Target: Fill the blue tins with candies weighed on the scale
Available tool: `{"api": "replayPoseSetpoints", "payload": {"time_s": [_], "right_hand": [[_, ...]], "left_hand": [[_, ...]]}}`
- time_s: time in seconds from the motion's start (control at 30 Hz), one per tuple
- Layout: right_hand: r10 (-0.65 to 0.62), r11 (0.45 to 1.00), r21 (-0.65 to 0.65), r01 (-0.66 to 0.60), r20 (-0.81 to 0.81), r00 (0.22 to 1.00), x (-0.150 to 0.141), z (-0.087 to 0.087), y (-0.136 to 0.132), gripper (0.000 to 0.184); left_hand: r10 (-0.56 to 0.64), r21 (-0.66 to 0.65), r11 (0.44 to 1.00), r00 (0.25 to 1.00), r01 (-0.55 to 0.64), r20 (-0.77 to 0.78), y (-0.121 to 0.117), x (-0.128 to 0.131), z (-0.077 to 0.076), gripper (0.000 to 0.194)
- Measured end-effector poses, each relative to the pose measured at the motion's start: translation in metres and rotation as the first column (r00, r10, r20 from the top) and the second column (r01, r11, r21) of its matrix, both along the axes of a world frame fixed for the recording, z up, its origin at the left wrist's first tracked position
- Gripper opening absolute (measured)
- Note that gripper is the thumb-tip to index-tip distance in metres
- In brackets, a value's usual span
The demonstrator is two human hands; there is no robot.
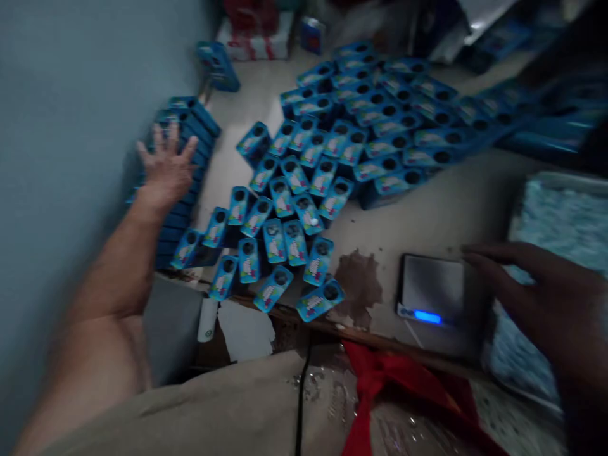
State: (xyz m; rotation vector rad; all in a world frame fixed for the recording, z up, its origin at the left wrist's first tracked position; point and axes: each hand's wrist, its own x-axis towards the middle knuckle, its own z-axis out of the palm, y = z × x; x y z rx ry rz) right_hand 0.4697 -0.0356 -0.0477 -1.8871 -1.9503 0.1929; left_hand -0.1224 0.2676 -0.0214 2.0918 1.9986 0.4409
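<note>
Left hand: one, spread open over one box stack
Right hand: one, half-curled near the scale; whether gripping, I cannot tell
Boxes: dozens on the surface, too crowded to count
Scale: one, display lit
Tray: one, pale-blue pieces inside

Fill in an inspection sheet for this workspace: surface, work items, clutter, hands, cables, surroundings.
Surface: pale table, with a brown worn patch near the front edge.
Work items: many blue boxes stand upright, dark round openings on top; more are stacked at the left. Small scale, display lit blue. Tray of pale blue pieces at the right.
Clutter: red-and-white package at the back.
Hands: left hand spread over the stacked boxes; right hand, blurred, near scale and tray, grip unclear.
Cables: thin black cord before the person's clothing.
Surroundings: bluish wall at left; dim light.
</note>
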Motion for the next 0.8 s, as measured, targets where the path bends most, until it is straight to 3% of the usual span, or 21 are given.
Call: {"api": "replayPoseSetpoints", "payload": {"time_s": [0.1,0.17,0.27,0.4,0.43,0.5,0.6,0.63,0.73,0.8], "right_hand": [[0.012,0.999,0.043,-0.002,-0.210,0.978,-0.015,0.019,0.003,0.013],[0.031,0.999,0.017,-0.027,-0.290,0.957,-0.018,0.024,0.006,0.013],[0.039,0.997,-0.046,-0.057,-0.328,0.944,-0.019,0.023,0.017,0.015],[0.186,0.976,-0.045,-0.215,-0.351,0.918,-0.042,0.016,0.063,0.021],[0.238,0.962,-0.045,-0.268,-0.339,0.910,-0.053,0.015,0.076,0.023],[0.345,0.925,-0.062,-0.376,-0.282,0.895,-0.077,0.018,0.095,0.026],[0.516,0.833,-0.117,-0.541,-0.190,0.835,-0.109,0.029,0.096,0.030],[0.571,0.793,-0.137,-0.593,-0.171,0.803,-0.118,0.034,0.089,0.030],[0.698,0.686,-0.206,-0.698,-0.084,0.711,-0.140,0.042,0.061,0.025],[0.726,0.662,-0.280,-0.695,0.010,0.688,-0.154,0.038,0.045,0.024]], "left_hand": [[-0.057,0.031,0.998,0.996,0.059,-0.070,0.004,0.003,0.010,0.117],[-0.100,0.049,0.993,0.989,0.106,-0.107,0.004,0.008,0.013,0.120],[-0.076,0.078,0.994,0.996,0.079,-0.040,-0.008,0.021,0.014,0.115],[-0.108,0.143,0.985,0.992,0.098,0.060,-0.033,0.035,0.012,0.155],[-0.138,0.149,0.981,0.988,0.127,0.065,-0.042,0.036,0.013,0.157],[-0.177,0.170,0.970,0.984,0.171,0.022,-0.066,0.034,0.019,0.141],[-0.139,0.216,0.962,0.980,0.168,-0.145,-0.118,0.026,0.035,0.070],[-0.099,0.245,0.959,0.977,0.144,-0.189,-0.136,0.023,0.040,0.056],[0.021,0.341,0.939,0.977,0.053,-0.210,-0.181,0.014,0.042,0.061],[0.061,0.390,0.921,0.984,0.010,-0.170,-0.197,0.009,0.029,0.057]]}}
